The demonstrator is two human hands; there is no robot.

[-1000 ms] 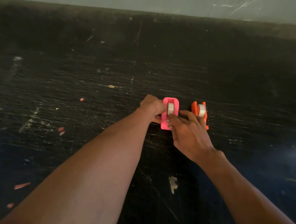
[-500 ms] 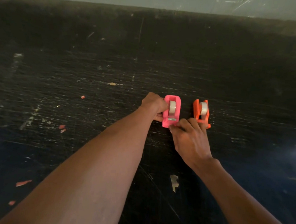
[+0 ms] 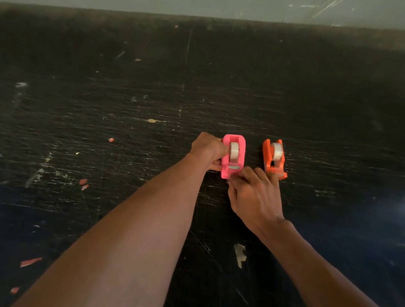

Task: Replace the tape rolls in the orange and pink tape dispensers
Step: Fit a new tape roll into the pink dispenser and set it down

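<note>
a person's two bare forearms reach from the near edge out over a dark, scratched table (image 3: 126, 129). the pink tape dispenser (image 3: 233, 155) stands on the table a little right of centre, its cutter end pointing toward the near side. a pale tape roll (image 3: 233, 150) sits upright in its slot.

the left hand (image 3: 207, 151) is curled against the left side of the pink dispenser, fingers closed around its wall, thumb tucked low at the near left corner. it has firm hold of the body.

the right hand (image 3: 256, 195) lies just near of the pink dispenser, fingertips (image 3: 237, 177) bunched at the near end by the metal cutter. the thumb and forefinger are pinched close together, but whether a tape end lies between them cannot be told: the spot is small and blurred. the outer fingers of this hand reach right and touch the near end of the orange tape dispenser (image 3: 274, 162).

the orange dispenser stands just right of the pink one, apart from it, with its own pale roll (image 3: 277, 151) seated upright.

small red and pale scraps (image 3: 83, 184) lie scattered on the left part of the table, and a torn pale strip (image 3: 239, 254) lies near, between the forearms.
</note>
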